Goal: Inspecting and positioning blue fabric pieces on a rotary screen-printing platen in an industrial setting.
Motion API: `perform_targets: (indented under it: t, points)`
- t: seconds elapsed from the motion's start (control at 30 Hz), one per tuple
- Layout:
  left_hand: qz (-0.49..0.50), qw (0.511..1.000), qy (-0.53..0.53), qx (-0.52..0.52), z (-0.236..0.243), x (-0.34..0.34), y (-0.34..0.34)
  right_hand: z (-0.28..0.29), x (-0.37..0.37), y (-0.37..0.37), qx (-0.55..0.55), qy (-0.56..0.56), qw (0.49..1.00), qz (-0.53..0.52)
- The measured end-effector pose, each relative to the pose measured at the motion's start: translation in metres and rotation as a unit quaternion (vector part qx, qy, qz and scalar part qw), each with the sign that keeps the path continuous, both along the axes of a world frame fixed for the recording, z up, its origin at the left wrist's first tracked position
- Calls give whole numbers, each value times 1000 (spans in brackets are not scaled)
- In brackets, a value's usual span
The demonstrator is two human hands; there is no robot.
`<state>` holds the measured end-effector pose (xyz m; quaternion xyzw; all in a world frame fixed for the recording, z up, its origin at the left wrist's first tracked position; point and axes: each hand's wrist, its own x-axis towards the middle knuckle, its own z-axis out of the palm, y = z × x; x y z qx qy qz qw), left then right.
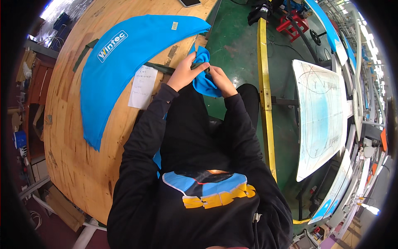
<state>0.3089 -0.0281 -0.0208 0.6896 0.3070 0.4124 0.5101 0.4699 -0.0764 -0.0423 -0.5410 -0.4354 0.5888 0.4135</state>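
Observation:
Over my lap, beside the table edge, both hands hold a bunched piece of blue fabric (206, 86). My left hand (185, 72) pinches it from the left, thumb on top. From the right, the fingers of my right hand (222, 81) close on the same fabric; their tips are partly hidden in the folds. A dark green strap (161, 68) runs from the table to my left hand, and a dark bit of it shows between the hands. To the left lies a large crescent-shaped blue fabric piece (110, 79) with a white printed logo and a small pale sticker.
The wooden table (70, 170) fills the left side. A handwritten white paper (142, 90) and a phone (190, 3) lie on it. Right of my legs stands a yellow metal bar (265, 91), with a pale board (321, 120) beyond. A red stool (292, 25) stands farther off.

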Motion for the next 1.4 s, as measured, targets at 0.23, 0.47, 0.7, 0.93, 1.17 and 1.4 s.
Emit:
perform_targets:
  t: [0.23, 0.47, 0.7, 0.93, 1.17, 1.4]
  points:
    - [52, 995, 53, 63, -2, 2, -2, 21, 2, -17, 71, -26, 997, 30]
    - [69, 994, 70, 57, -2, 4, -4, 16, 17, -19, 11, 370, 929, -5]
    - [63, 994, 53, 69, -4, 4, -5, 29, -5, -22, 70, 195, 973, -98]
    - [8, 998, -58, -20, -7, 3, 1, 38, 2, -22, 89, 138, 982, -98]
    - [36, 996, -34, -75, 4, -6, 2, 25, 23, -19, 145, 180, 956, -183]
    - [61, 995, -8, -77, 2, -8, 4, 23, 41, -24, 132, 192, 948, -217]
